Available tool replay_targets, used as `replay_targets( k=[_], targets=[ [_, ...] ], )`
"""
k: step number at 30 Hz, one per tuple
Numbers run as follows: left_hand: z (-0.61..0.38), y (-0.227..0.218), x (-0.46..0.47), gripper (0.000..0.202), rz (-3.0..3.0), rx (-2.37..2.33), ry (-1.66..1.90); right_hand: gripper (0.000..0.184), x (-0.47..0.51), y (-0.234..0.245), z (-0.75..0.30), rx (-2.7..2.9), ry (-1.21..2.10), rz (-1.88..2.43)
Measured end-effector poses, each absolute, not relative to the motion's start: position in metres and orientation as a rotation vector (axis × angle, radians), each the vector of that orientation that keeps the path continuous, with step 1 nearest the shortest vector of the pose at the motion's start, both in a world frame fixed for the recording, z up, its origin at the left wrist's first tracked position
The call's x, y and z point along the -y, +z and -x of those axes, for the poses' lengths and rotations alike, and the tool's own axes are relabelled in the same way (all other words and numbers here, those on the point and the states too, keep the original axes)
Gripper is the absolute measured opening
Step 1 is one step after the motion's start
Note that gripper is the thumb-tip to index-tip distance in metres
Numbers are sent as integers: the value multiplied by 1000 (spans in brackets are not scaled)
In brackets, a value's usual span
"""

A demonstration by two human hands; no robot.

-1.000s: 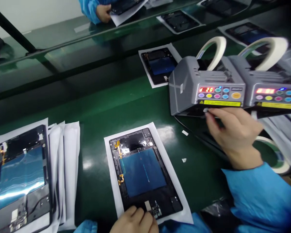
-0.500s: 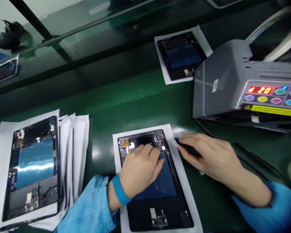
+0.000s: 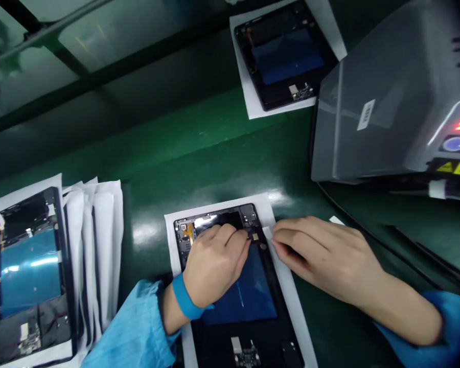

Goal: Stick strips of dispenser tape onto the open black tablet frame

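An opened tablet point(image 3: 249, 335) lies on a white sheet point(image 3: 308, 337), with circuit parts and a large blue panel point(image 3: 249, 286) showing inside. My left hand point(image 3: 216, 260), wearing a blue wristband, rests over its upper part. The fingers are curled together; whatever they grip or press is hidden. Just right of the tablet's upper edge is my right hand point(image 3: 325, 250), its thumb and fingertips pinched together. A small pale strip of tape point(image 3: 268, 233) appears at those fingertips, over the sheet's border.
A grey tape dispenser point(image 3: 371, 97) with a lit red display stands at the right, its cable point(image 3: 368, 232) crossing the green table. Behind lies another opened tablet point(image 3: 287, 61) on paper. At left, a tablet point(image 3: 30, 271) rests beside stacked white sheets point(image 3: 107, 240).
My right hand has come closer to the tablet's upper right edge, its fingertips now closed together. My left hand stays over the tablet. The view has shifted, bringing the dispenser nearer.
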State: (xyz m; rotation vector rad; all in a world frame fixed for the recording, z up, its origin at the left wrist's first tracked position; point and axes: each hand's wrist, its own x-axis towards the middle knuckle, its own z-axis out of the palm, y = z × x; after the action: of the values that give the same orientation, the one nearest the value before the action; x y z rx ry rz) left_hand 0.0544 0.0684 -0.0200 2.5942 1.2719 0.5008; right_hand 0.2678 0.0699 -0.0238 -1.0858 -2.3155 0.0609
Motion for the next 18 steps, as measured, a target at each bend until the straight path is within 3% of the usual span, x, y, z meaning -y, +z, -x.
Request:
replay_targets(
  k=[18],
  targets=[
    [-55, -24, -66, 25, -2456, -1240, 376, 3, -68, -32, -254, 2444, -26, 1105]
  ],
)
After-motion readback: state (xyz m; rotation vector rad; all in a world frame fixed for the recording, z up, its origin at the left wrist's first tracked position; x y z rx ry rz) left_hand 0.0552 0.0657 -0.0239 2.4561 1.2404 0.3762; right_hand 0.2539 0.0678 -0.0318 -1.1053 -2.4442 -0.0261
